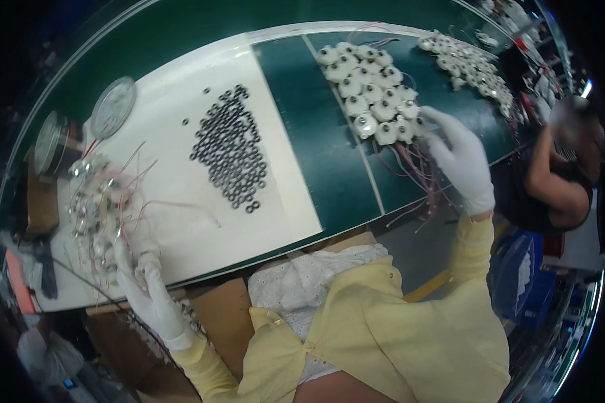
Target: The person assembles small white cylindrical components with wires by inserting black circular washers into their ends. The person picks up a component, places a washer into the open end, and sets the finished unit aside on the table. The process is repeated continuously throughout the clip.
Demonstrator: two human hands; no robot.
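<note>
Both my hands wear white gloves. On the right, my right hand (460,158) is at the near right edge of a tight block of white round wired parts (370,84), small motors by their look. Its thumb and fingers close about one white part (417,127) at that edge; pink and white wires (415,171) hang down beside it. My left hand (144,289) is at the near left, beside a loose heap of silver and white motor-like parts (97,215) with thin red wires. Its fingers are apart, and I see nothing held in them.
Many small dark rings (232,148) lie on the white board (181,235) between my hands. A clear round lid (113,107) and a tub (50,144) stand at the far left. More white parts (467,64) are at the far right. Another person (558,174) sits at the right.
</note>
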